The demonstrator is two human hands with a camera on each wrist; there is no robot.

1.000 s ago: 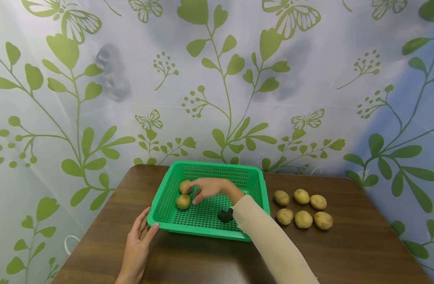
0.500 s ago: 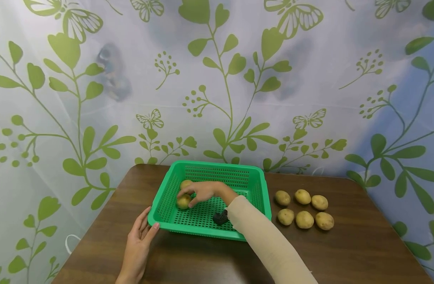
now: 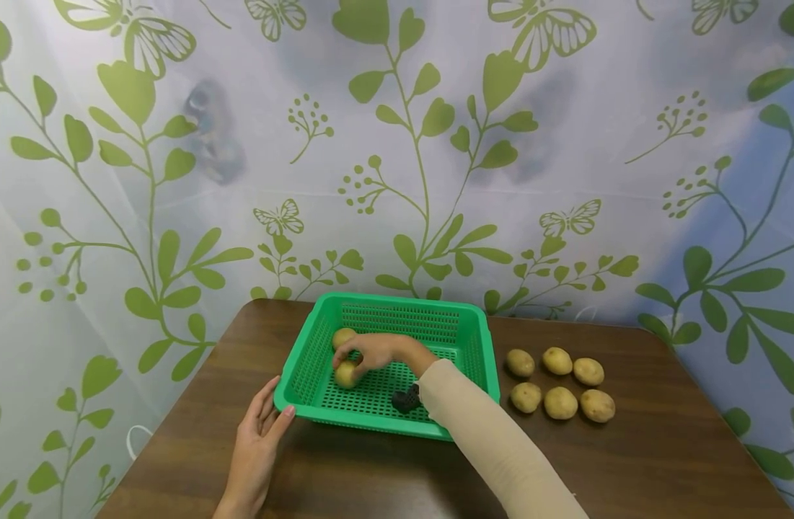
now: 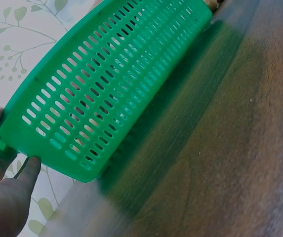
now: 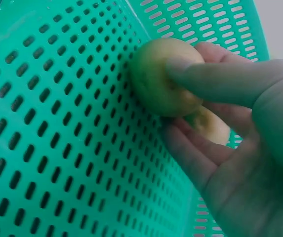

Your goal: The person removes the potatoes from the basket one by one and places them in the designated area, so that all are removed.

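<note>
A green plastic basket (image 3: pixel 397 425) with slotted walls stands on the table. My left hand (image 3: pixel 257 440) grips its near left corner, thumb and fingers on either side of the rim; the left wrist view shows the fingers (image 4: pixel 30 170) at that corner. Inside the basket, my right hand (image 3: pixel 371 352) holds a potato (image 3: pixel 346 375) between thumb and fingers. In the right wrist view the thumb lies across the potato (image 5: pixel 163 76), which is close over the slotted floor. A second potato (image 3: pixel 342 339) lies just behind, partly hidden by the hand.
A black perforated device (image 3: pixel 406 398) is at my right wrist, over the basket's floor. To the basket's right, several potatoes (image 3: pixel 560 403) lie in two rows on the brown wooden table (image 3: pixel 663 447). Behind the table hangs a leaf-patterned curtain (image 3: pixel 435 180).
My right hand has come down onto the nearer potato, and its fingers have closed round it. The left hand keeps its grip on the basket's corner.
</note>
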